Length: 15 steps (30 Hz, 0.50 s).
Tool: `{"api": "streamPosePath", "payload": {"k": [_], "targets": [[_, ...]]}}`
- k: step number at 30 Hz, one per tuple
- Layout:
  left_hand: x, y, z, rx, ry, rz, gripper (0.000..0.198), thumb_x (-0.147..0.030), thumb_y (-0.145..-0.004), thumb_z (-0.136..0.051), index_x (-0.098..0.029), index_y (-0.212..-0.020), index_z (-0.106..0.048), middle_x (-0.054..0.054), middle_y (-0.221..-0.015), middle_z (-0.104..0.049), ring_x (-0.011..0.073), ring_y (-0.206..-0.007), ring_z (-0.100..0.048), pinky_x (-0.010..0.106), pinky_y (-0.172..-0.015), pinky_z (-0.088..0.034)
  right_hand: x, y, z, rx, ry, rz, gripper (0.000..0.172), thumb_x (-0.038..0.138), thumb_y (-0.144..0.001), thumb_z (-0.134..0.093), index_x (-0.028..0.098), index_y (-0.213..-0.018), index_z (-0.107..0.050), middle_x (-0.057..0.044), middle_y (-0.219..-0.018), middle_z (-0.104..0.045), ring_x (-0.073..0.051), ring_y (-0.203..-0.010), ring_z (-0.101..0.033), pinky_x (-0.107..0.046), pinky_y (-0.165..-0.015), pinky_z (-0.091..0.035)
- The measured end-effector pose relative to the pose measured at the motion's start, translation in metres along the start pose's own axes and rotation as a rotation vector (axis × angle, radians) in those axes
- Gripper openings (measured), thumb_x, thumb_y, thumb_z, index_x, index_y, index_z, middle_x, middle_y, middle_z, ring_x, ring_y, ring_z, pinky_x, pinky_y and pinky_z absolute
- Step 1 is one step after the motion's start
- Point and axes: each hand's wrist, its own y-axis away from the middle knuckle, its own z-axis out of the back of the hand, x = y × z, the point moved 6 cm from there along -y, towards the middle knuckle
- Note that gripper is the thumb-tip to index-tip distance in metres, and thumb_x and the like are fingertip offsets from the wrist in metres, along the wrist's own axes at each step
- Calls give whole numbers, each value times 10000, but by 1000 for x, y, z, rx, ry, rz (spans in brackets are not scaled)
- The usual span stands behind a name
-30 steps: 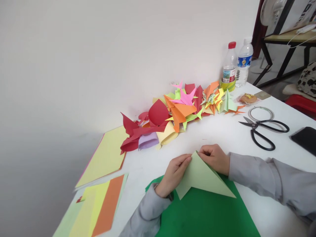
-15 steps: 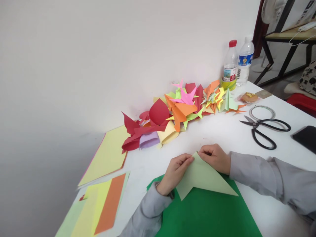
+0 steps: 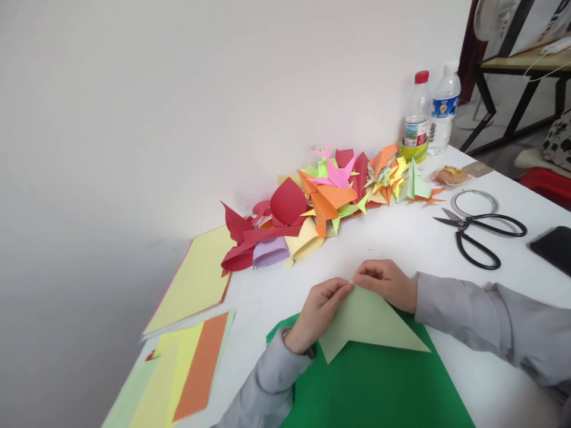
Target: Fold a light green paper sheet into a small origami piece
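A pale green folded paper [image 3: 368, 324] lies as a triangle on a dark green sheet [image 3: 375, 386] on the white table [image 3: 414, 244]. My left hand [image 3: 317, 314] pinches the paper's top corner from the left. My right hand [image 3: 387, 284] pinches the same corner from the right, fingers curled over the tip. Both sleeves are grey.
Several folded paper shapes [image 3: 330, 199] in red, orange, pink and yellow line the wall. Two plastic bottles [image 3: 428, 119] stand behind them. Black scissors [image 3: 479, 235], a tape ring [image 3: 473, 202] and a dark phone [image 3: 553, 246] lie at right. Coloured sheets [image 3: 187, 356] lie at left.
The paper's top corner has been pressed lower and flatter toward the table; both hands stay pinched at it and have dipped slightly.
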Motion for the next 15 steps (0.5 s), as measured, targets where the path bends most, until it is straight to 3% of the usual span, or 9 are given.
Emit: {"api": "streamPosePath", "payload": {"k": [4,15], "targets": [[-4,3,-5,21,-82,-27,371,-466,-842,-498,-154,-689,-627,-5,-605,-548,125,-593,-449,224,-540,-378,-3,-2,-1,-6,79,-9,312,454,-648,-731,157,-664,-639,78,-486,-358,-87,-491,-319,-241,-472,-265],[0,3,-6,36,-77,5,388,-491,-847,-474,-157,-702,-608,-15,-598,-505,119,-581,-417,225,-527,-354,-9,-2,-2,-30,20,-34,366,465,-687,-683,168,-542,-529,47,-494,-435,-89,-496,-353,-226,-447,-271]]}}
